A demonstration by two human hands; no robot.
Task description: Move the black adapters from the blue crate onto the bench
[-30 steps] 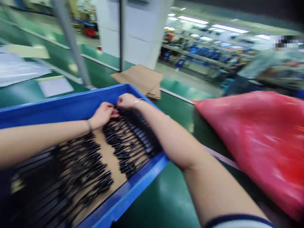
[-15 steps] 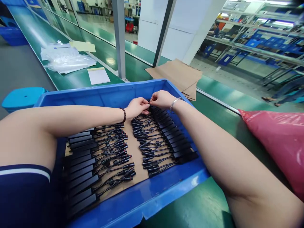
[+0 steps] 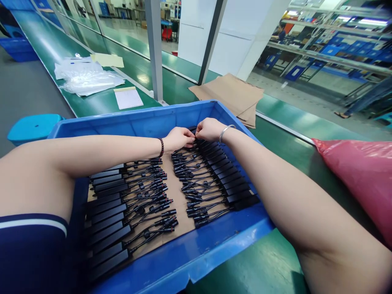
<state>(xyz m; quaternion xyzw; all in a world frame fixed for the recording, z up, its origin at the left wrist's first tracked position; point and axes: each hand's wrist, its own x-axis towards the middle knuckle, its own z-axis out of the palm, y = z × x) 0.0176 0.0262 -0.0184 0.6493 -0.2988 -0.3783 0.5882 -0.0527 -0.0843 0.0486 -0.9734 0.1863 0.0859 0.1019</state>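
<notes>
A blue plastic crate (image 3: 128, 125) holds two columns of flat black boxes with short connector cables, laid on brown cardboard (image 3: 177, 192). The left column of boxes (image 3: 107, 220) has its cables pointing right; the right column of boxes (image 3: 228, 175) has its cables pointing left. At the far end of the right column, my left hand (image 3: 179, 139) and my right hand (image 3: 208, 130) meet, fingers pinched close together. They are on a black cable at the farthest box, mostly hidden by the fingers.
Brown paper sheets (image 3: 231, 96) lie behind the crate. A pink plastic bag (image 3: 358, 171) sits at right on the green bench. Plastic bags (image 3: 88, 77) and a notepad (image 3: 128, 98) lie at back left. A turquoise stool (image 3: 33, 127) stands at left. A metal post (image 3: 154, 53) rises behind the crate.
The view has shifted slightly. Both hands stay at the far end of the right column, and the fingers have moved only a little.
</notes>
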